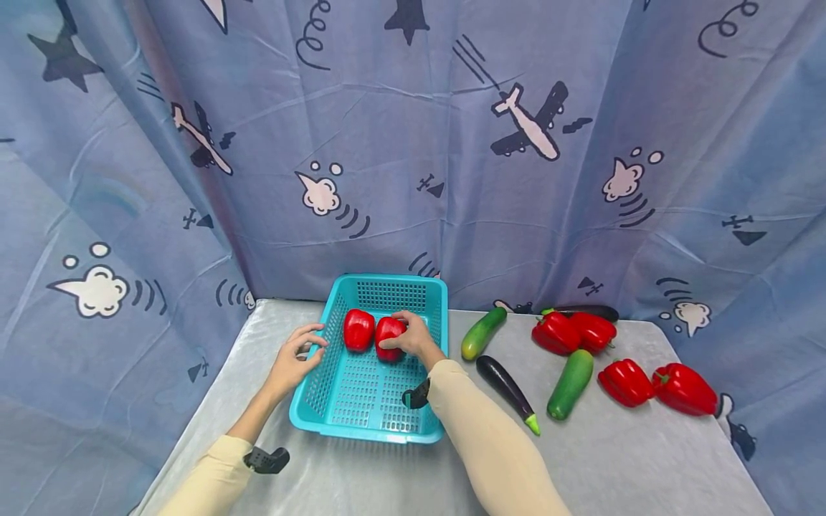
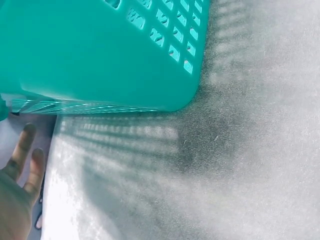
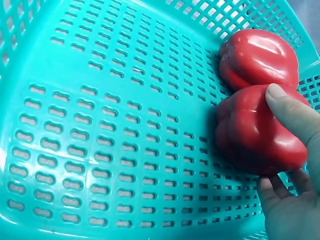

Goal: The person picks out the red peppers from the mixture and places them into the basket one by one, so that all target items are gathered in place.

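Observation:
A teal plastic basket (image 1: 303,416) with slotted walls stands on the table, two red bell peppers inside it. My right hand (image 1: 414,338) grips the right-hand bell pepper (image 1: 388,340), thumb on one side and fingers round the other. Beside it, toward the left wall, lies the other bell pepper (image 1: 358,330); in the right wrist view the held bell pepper (image 3: 260,132) overlaps it. Just outside the basket's left rim my left hand (image 1: 293,362) hovers with fingers loosely bent and nothing in them. The left wrist view shows two fingers (image 2: 34,175) of it below the basket's side.
Right of the basket lie a cucumber (image 1: 484,333), an eggplant (image 1: 506,387) and another cucumber (image 1: 571,385). Several red bell peppers (image 1: 624,382) are farther right, with a second eggplant (image 1: 590,312) at the back. A patterned curtain (image 1: 387,143) hangs behind the table.

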Tool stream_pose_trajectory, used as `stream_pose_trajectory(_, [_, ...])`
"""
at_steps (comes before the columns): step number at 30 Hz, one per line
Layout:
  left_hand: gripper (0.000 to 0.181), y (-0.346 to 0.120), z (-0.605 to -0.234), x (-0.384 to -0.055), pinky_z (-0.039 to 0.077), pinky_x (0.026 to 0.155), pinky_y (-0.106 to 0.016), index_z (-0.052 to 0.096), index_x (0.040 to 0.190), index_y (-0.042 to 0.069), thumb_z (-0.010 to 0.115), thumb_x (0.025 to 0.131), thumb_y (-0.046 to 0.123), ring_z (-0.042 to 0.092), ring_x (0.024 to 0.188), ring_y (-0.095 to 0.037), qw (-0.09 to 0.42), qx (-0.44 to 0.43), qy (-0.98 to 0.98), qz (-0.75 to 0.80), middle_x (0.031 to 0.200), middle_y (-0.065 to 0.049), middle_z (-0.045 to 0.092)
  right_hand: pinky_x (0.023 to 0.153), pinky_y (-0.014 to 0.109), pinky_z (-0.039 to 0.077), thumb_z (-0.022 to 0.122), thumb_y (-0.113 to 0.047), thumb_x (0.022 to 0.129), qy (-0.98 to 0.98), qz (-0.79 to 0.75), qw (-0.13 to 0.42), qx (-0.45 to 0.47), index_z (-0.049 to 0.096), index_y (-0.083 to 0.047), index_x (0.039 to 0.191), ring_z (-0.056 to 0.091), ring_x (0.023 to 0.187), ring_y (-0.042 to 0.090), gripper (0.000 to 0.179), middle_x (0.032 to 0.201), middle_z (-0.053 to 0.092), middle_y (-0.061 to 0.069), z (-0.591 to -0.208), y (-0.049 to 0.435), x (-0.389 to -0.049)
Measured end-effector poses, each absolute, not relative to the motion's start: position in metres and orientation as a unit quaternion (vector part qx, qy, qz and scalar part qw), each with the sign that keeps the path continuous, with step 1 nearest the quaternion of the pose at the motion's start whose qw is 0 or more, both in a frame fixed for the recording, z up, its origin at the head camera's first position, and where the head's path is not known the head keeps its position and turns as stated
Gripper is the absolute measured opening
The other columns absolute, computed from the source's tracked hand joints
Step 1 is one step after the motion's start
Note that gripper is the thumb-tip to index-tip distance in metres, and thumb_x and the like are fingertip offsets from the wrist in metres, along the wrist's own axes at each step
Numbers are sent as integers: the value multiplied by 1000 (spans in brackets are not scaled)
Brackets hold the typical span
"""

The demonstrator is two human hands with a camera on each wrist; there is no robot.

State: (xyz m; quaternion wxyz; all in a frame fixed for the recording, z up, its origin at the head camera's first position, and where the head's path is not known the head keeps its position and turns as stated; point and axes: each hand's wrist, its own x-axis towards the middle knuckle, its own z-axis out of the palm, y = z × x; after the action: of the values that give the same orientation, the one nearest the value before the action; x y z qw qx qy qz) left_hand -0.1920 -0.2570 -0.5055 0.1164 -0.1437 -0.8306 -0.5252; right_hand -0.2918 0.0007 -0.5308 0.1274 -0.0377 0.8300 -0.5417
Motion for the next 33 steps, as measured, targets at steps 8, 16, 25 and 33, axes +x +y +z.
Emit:
stream_pose_trajectory(8, [11, -270, -542, -207, 53, 80, -33, 69, 106, -5, 67, 95, -4, 63, 109, -38, 128, -149, -828, -526, 141, -17, 53, 83, 48, 56, 88, -5, 78, 827, -548, 121, -24, 62, -6, 135, 53, 119, 38, 62, 128, 57, 19, -531, 0, -293])
stream_pose_trajectory(16, [11, -270, -541, -207, 53, 81, -38, 70, 106, -4, 69, 94, -4, 64, 109, -38, 121, -140, -824, -536, 142, -17, 53, 82, 47, 56, 88, -6, 79, 828, -547, 123, -29, 62, -7, 135, 52, 119, 38, 62, 129, 56, 19, -530, -1, -296])
stream_pose_trajectory(25, [12, -269, -541, -208, 52, 83, -39, 69, 107, -6, 68, 95, -4, 62, 111, -35, 111, -136, -830, -530, 143, -14, 52, 82, 47, 56, 88, -6, 79, 835, -536, 121, -37, 62, -7, 135, 53, 118, 38, 62, 129, 57, 19, -530, 2, -299])
stream_pose_trajectory(33, [12, -270, -540, -207, 52, 84, -37, 69, 107, -6, 68, 94, -5, 61, 112, -34, 115, -137, -831, -527, 143, -14, 53, 87, 48, 54, 87, -11, 81, 837, -525, 142, -58, 55, -5, 142, 48, 125, 40, 69, 141, 48, 23, -517, 5, -300])
